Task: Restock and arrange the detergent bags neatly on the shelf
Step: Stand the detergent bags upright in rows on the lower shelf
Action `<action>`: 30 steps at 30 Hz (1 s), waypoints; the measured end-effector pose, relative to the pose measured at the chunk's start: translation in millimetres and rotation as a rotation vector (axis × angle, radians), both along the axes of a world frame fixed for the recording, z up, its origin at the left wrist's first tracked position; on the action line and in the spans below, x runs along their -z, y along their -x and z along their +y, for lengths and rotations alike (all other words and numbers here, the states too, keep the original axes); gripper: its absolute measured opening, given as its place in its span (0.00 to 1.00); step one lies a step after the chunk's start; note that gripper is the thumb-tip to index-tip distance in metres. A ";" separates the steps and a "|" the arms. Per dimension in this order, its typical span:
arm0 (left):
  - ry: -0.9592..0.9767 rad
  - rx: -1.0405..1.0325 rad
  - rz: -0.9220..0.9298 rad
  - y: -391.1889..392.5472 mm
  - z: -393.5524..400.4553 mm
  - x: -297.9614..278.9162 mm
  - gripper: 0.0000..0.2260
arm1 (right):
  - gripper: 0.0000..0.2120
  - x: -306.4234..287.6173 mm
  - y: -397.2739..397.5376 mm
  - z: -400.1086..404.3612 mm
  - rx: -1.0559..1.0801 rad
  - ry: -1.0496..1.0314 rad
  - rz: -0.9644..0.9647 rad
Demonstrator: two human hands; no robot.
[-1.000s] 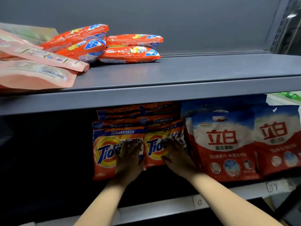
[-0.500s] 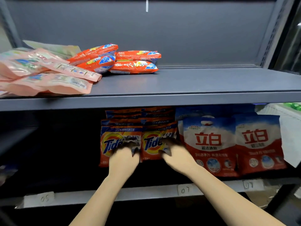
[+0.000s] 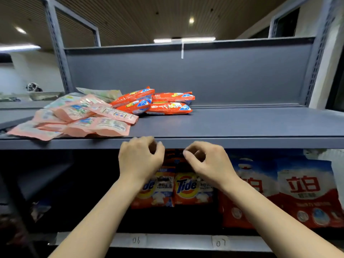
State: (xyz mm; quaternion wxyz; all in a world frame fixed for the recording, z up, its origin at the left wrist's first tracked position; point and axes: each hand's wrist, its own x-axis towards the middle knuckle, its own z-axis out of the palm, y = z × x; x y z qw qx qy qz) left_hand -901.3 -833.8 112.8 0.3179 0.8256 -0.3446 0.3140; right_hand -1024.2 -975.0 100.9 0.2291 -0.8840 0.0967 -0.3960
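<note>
Both hands hover at the upper shelf's front edge, left hand and right hand loosely curled, each grip empty. Orange detergent bags stand upright below, behind the wrists.

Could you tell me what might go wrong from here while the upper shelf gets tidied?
The pink pouches lie in a loose pile, and the lowest one juts over the front edge of the upper shelf, so a knock could drop it. The orange packets are stacked unevenly and may slide when one is pulled out.
</note>
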 end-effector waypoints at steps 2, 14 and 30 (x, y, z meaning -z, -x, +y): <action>0.051 0.011 -0.011 -11.9 -0.5 -23.9 0.17 | 0.10 -22.6 -9.4 1.7 -0.013 -0.008 -0.054; -0.088 -0.071 0.235 -172.2 -37.3 -129.6 0.13 | 0.09 -111.2 -148.9 -63.1 0.209 -0.153 0.082; -0.438 -0.096 0.246 -298.0 -96.3 -120.1 0.19 | 0.33 -113.1 -255.3 -140.0 0.595 -0.047 0.452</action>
